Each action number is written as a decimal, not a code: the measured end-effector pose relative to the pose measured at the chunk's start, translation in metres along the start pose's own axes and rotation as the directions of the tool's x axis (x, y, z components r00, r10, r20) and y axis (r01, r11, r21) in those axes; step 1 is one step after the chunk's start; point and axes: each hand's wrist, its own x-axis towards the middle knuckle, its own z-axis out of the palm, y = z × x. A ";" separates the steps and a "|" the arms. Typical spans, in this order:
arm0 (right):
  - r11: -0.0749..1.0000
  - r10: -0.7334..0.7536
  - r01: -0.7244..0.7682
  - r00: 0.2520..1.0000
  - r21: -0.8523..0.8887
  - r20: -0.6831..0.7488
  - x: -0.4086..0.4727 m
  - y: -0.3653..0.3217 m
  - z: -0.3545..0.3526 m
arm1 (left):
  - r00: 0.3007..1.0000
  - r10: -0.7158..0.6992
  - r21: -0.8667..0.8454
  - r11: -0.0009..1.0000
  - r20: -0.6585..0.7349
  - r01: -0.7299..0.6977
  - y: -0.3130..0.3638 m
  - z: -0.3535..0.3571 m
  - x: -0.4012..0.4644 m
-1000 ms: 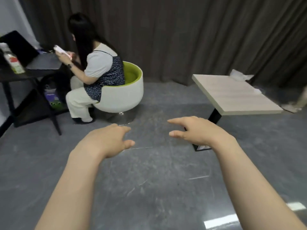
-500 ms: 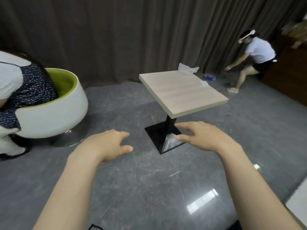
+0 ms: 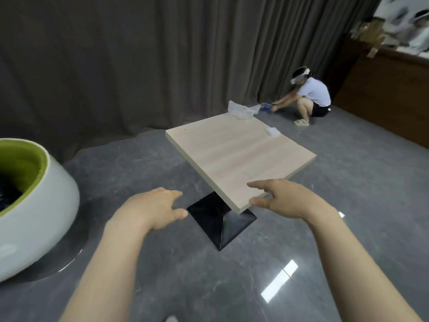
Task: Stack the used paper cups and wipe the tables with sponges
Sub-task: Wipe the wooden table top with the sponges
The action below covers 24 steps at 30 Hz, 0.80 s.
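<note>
Head view, looking forward and down: a square light-wood desk (image 3: 234, 154) on a black pyramid-shaped base (image 3: 220, 223) stands on the grey floor (image 3: 185, 275), just ahead of both hands; the left hand (image 3: 155, 209) hovers over the floor short of the desk's near corner and to its left, apart from it, palm down, fingers loosely spread and slightly bent, holding nothing; the right hand (image 3: 285, 198) lies in front of the near right edge of the desk, palm down, fingers extended toward the left and relaxed, empty, and whether it touches the desk edge cannot be told; both forearms reach forward from the bottom of the frame, roughly parallel; on the far corner of the desk lies a crumpled clear plastic bag (image 3: 241, 110); near the far right edge lies a small pale flat item (image 3: 272, 131), too blurred to identify; a white round chair with green lining (image 3: 34, 194) stands at the left; a crouching person (image 3: 308, 98) is beyond the desk by the dark curtain (image 3: 139, 54); a wooden counter (image 3: 390, 89) fills the right background.
</note>
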 end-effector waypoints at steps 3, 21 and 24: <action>0.998 0.042 -0.042 0.999 0.045 0.001 0.051 -0.005 -0.010 | 0.998 0.045 0.025 0.999 0.032 -0.046 -0.020 -0.033 0.052; 0.962 0.259 -0.261 0.965 0.082 0.040 0.321 0.090 -0.071 | 0.963 0.198 0.032 0.978 0.181 -0.207 -0.022 -0.154 0.359; 0.959 0.273 -0.276 0.961 0.068 0.045 0.370 0.102 -0.082 | 0.969 0.186 0.088 0.976 0.162 -0.202 -0.027 -0.173 0.408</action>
